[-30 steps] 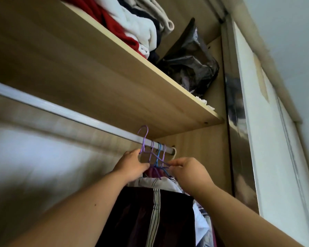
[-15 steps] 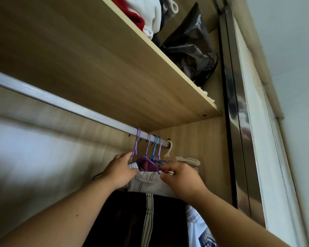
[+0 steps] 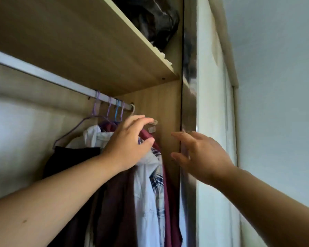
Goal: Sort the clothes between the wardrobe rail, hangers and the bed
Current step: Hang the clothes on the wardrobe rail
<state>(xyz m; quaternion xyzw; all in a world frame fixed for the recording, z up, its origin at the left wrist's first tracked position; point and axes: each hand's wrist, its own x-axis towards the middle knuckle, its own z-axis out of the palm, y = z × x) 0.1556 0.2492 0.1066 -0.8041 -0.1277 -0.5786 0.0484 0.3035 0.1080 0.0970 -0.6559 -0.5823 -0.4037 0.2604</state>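
A metal wardrobe rail (image 3: pixel 43 75) runs under the shelf. At its right end hang purple hangers (image 3: pixel 96 102), a blue hanger (image 3: pixel 116 109) and a white hanger (image 3: pixel 133 109). On them hang a black garment (image 3: pixel 70 157), a white shirt (image 3: pixel 95 132), a light blue shirt (image 3: pixel 146 193) and a maroon garment (image 3: pixel 168 193). My left hand (image 3: pixel 130 141) lies across the tops of these clothes, fingers spread, with the maroon shoulder between thumb and fingers. My right hand (image 3: pixel 200 154) hovers open beside the wardrobe's side panel, holding nothing. The bed is out of view.
A wooden shelf (image 3: pixel 96 41) sits close above the rail, with a black plastic bag (image 3: pixel 155 20) on it. A mirrored door edge (image 3: pixel 189 104) and a white sliding door (image 3: pixel 212 139) stand right of the clothes. The rail's left part is bare.
Both hands have left the hanger necks. The purple hanger with the black garment now hangs on the rail. My right hand has moved right and opened; my left has shifted onto the clothes.
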